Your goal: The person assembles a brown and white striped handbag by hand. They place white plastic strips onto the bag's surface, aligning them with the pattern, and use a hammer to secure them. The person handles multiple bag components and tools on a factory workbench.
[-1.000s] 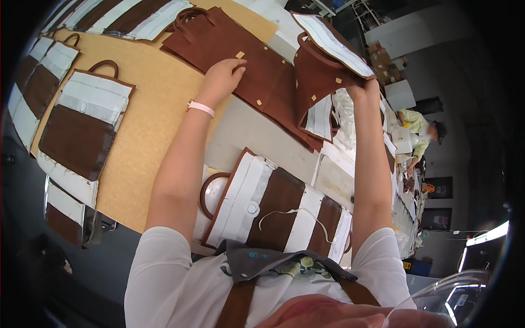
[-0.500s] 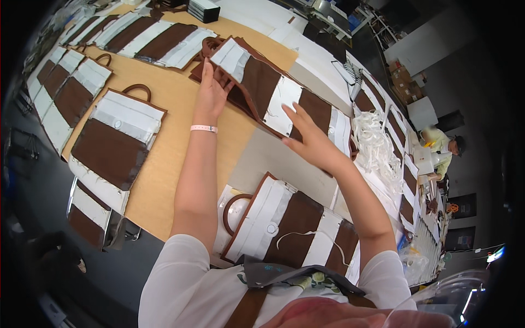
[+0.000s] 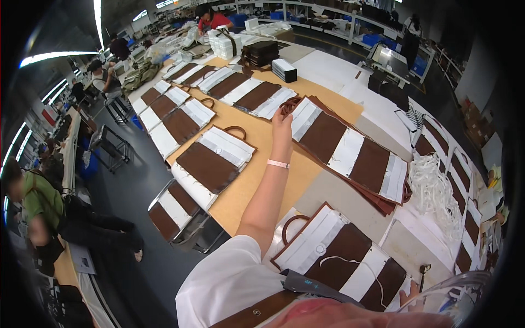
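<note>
My left hand [image 3: 283, 117] is closed round brown looped handles [image 3: 289, 105] at the far-left end of a stack of brown-and-white bag panels [image 3: 345, 146]. The top panel lies flat, and brown edges of others show beneath it. My right hand [image 3: 409, 296] is low at the right, beside the near bag panel [image 3: 342, 257]; only part of its fingers shows, so its grip cannot be made out. That near panel has a brown handle [image 3: 294, 225] on its left end, and a loose white cord [image 3: 350, 260] lies across it.
More bag panels [image 3: 210, 156] lie at the left and far side of the tan table [image 3: 257, 188]. A heap of white strips [image 3: 435, 188] sits at the right. A small round-headed tool [image 3: 424, 269] is near my right hand. Other people [image 3: 41, 205] are around the room.
My left hand has gone from the lifted panel edge to the handles, and the panel now lies flat. My right hand has drawn back from it to the lower right. The view has swung left.
</note>
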Demonstrator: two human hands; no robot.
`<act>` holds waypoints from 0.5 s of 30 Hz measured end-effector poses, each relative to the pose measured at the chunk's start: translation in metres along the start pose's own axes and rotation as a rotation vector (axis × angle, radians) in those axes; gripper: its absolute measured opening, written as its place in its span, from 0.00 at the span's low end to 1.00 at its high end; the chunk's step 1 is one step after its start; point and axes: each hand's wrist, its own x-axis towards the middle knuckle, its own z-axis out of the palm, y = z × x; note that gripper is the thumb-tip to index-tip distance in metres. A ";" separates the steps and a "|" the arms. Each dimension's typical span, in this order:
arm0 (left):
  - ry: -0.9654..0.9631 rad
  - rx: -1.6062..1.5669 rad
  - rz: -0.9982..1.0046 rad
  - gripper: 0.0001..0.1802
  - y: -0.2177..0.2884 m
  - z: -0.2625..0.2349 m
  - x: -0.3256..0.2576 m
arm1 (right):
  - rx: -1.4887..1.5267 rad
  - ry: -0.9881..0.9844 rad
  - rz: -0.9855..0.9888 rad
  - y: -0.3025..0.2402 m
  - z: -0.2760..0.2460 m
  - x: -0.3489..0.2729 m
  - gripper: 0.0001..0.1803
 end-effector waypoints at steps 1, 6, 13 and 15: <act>-0.034 0.013 -0.014 0.31 0.021 0.001 -0.016 | 0.007 -0.055 0.045 0.021 0.013 -0.013 0.39; -0.605 0.253 0.030 0.20 0.024 -0.014 -0.098 | 0.016 -0.171 0.127 0.028 0.027 -0.030 0.43; -1.435 0.675 -0.039 0.28 0.009 -0.053 -0.288 | 0.453 -0.070 -0.241 -0.032 0.040 -0.049 0.26; -1.503 0.910 0.113 0.28 0.009 -0.055 -0.314 | 0.729 -0.286 -0.185 -0.091 0.019 -0.067 0.24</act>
